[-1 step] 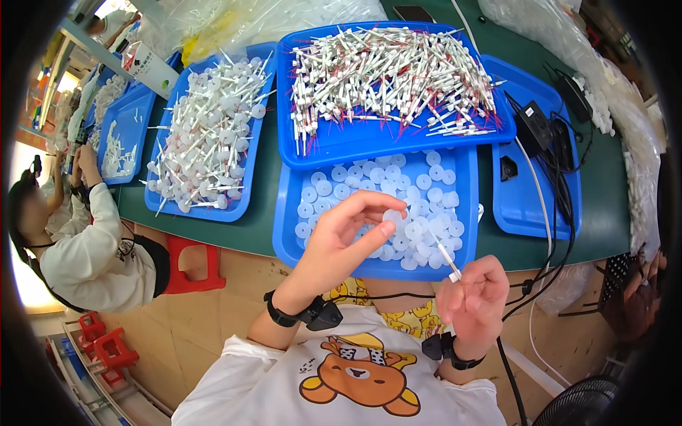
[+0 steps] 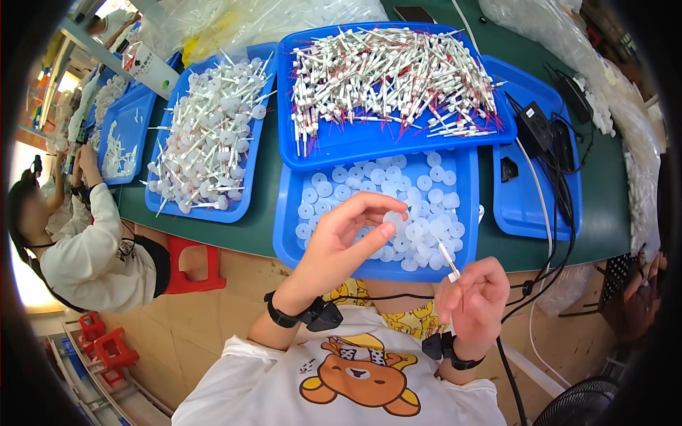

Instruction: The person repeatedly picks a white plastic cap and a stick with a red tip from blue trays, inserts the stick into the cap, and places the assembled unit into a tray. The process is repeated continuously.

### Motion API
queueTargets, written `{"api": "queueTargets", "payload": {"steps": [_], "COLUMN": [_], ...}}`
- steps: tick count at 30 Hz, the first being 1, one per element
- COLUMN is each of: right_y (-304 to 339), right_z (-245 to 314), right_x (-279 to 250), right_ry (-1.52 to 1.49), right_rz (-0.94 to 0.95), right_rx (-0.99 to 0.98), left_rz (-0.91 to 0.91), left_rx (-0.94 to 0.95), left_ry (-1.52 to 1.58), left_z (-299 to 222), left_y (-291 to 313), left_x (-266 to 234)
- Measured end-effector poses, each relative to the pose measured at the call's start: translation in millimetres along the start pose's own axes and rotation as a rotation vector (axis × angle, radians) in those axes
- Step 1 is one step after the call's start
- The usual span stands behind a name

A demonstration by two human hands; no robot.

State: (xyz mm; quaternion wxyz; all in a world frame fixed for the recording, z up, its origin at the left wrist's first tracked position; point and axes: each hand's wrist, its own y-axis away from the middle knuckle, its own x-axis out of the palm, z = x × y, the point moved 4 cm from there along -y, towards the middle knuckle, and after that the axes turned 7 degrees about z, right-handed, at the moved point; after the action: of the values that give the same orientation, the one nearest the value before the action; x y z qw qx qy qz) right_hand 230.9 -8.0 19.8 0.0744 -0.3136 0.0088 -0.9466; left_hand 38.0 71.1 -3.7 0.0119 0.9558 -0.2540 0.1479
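My left hand (image 2: 348, 238) is over the lower blue tray (image 2: 283, 245), its thumb and fingers pinching a translucent white disc (image 2: 393, 219). Many similar discs with small centre holes lie loose in that tray. To the right, just past the tray's near edge, my right hand (image 2: 474, 295) grips a thin white stick-like part (image 2: 447, 257) by its thicker end, with the tip pointing up and left toward the discs. A fine reddish wire hangs by the fingers. The disc and the stick are apart. Both wrists wear black straps with small devices.
An upper blue tray (image 2: 398, 145), heaped with white sticks with red wires, overlaps the disc tray's far side. At left, another tray (image 2: 238, 206) holds sticks with discs. Black adapters and cables (image 2: 543, 135) lie in a right-hand tray. A co-worker (image 2: 85, 234) sits at far left.
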Motion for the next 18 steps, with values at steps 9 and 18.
{"api": "queueTargets", "payload": {"steps": [9,18], "right_y": [0,-24], "right_z": [7,29], "right_x": [5,18], "right_ry": [0.859,1.201], "right_rz": [-0.153,-0.008], "right_rx": [-0.257,-0.312], "left_rz": [0.036,0.089], "left_rx": [0.013,0.096], "left_ry": [0.072,0.084], "left_z": [-6,-2], "left_y": [1,2], "left_x": [1,-1]}}
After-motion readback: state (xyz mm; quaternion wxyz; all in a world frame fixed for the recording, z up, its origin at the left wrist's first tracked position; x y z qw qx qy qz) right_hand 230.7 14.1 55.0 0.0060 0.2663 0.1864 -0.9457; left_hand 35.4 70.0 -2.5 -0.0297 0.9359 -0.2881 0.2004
